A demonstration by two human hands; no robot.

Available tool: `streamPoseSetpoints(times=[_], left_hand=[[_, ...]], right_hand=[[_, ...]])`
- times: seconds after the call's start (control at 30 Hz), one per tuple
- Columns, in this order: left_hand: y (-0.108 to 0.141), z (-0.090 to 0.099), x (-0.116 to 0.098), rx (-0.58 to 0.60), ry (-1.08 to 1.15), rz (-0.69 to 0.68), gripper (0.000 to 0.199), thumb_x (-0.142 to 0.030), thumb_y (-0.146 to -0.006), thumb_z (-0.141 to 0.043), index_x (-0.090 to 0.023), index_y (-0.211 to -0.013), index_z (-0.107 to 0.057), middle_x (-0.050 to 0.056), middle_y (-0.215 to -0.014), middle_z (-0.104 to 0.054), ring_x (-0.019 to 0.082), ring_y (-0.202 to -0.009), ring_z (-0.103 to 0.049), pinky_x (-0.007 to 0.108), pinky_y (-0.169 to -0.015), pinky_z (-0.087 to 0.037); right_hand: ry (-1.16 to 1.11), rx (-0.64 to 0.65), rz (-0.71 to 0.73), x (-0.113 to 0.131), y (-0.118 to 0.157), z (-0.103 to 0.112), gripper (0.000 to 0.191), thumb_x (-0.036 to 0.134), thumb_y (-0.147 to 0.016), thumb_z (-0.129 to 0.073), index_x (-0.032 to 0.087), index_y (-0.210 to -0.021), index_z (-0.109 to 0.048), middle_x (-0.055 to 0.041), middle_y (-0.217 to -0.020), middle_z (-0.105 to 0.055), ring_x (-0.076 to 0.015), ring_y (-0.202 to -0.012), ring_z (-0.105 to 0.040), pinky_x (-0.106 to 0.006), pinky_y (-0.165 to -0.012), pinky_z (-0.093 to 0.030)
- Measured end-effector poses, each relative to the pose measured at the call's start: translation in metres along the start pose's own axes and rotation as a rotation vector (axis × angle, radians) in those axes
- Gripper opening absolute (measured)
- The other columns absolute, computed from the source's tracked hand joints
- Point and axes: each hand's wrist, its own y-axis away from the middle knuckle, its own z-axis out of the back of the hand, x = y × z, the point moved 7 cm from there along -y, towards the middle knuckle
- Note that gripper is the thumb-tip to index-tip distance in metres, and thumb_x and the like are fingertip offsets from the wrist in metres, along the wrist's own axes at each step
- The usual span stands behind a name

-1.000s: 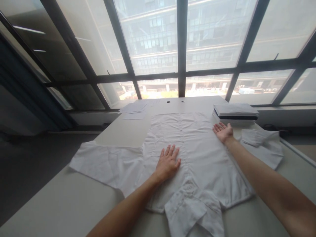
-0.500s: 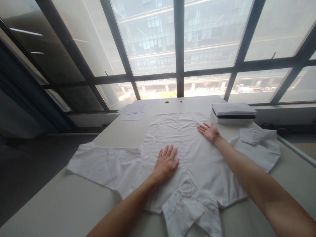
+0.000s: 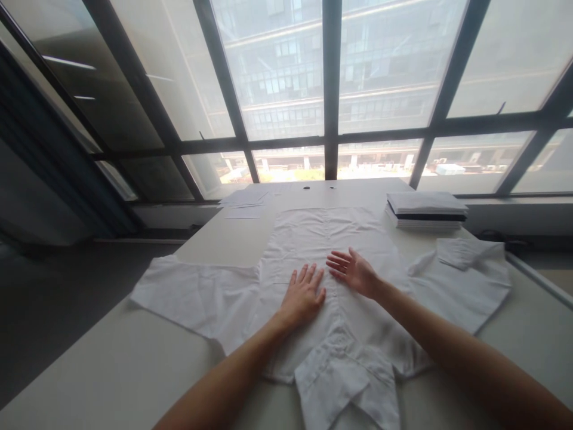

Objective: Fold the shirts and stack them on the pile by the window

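A white button-front shirt (image 3: 286, 334) lies spread on the table, its collar towards me and its hem at the far end. One sleeve reaches out to the left; the other, its cuff folded over, lies to the right. My left hand (image 3: 304, 294) rests flat on the shirt front, left of the button line, fingers spread. Over the middle of the shirt, just right of the left hand, is my right hand (image 3: 353, 273), open and turned on its side with the fingers pointing left. Neither hand holds anything. Whether the right hand touches the cloth I cannot tell.
The white table (image 3: 134, 358) runs up to large windows with dark frames (image 3: 331, 89). A stack of folded white cloth with a dark layer (image 3: 425, 206) sits at the far right. Sheets of paper (image 3: 244, 204) lie at the far left. A blue curtain (image 3: 58, 149) hangs on the left.
My right hand has moved left and nearer to me, from the shirt's far right part to its middle. The left hand has stayed in place on the cloth.
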Motion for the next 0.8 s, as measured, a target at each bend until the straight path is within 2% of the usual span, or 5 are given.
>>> streamPoseSetpoints(times=[0.13,0.3,0.43,0.57,0.8], left_hand=[[-0.001,0.020,-0.021,-0.123,0.187,-0.077,0.053,-0.036,-0.098,-0.051,-0.021,-0.148,-0.048,0.013,-0.158,-0.041,0.032,-0.151,-0.025,0.061,-0.123,-0.010],[-0.017,0.034,-0.034,-0.105,1.038,-0.157,0.038,-0.034,-0.095,-0.057,-0.019,-0.129,-0.064,0.013,-0.134,-0.063,0.028,-0.128,-0.057,0.045,-0.108,-0.046],[-0.043,0.015,-0.001,0.086,1.742,0.116,0.036,-0.043,-0.096,-0.058,-0.016,-0.120,-0.065,0.015,-0.124,-0.067,0.026,-0.108,-0.068,0.043,-0.102,-0.051],[-0.063,0.005,0.052,0.332,2.000,0.389,0.039,-0.043,-0.102,-0.047,-0.011,-0.121,-0.060,0.022,-0.131,-0.062,0.028,-0.112,-0.068,0.045,-0.102,-0.052],[-0.087,0.043,0.204,-0.459,1.650,0.742,0.030,-0.022,-0.104,-0.027,-0.019,-0.120,-0.052,0.012,-0.115,-0.064,0.016,-0.095,-0.071,0.032,-0.086,-0.059]], right_hand=[[-0.077,0.059,-0.058,-0.009,0.004,0.002,0.049,0.043,-0.107,-0.029,0.010,-0.131,-0.056,-0.0201,-0.122,-0.069,-0.0221,-0.107,-0.071,-0.038,-0.091,-0.058],[-0.110,0.085,-0.059,-0.007,-0.001,0.004,0.051,0.047,-0.107,-0.028,0.013,-0.137,-0.051,-0.0176,-0.116,-0.071,-0.0207,-0.094,-0.073,-0.036,-0.078,-0.062],[-0.136,0.106,-0.060,-0.010,-0.001,0.001,0.049,0.047,-0.107,-0.028,0.015,-0.138,-0.048,-0.0157,-0.118,-0.071,-0.0200,-0.095,-0.073,-0.037,-0.082,-0.062],[-0.136,0.074,-0.074,-0.012,-0.003,0.003,0.052,0.049,-0.107,-0.030,0.013,-0.139,-0.048,-0.0188,-0.132,-0.065,-0.0200,-0.109,-0.070,-0.037,-0.093,-0.058],[-0.125,0.043,-0.085,-0.012,-0.006,0.007,0.060,0.055,-0.105,-0.028,0.010,-0.138,-0.052,-0.0224,-0.140,-0.058,-0.0224,-0.118,-0.067,-0.038,-0.097,-0.055]])
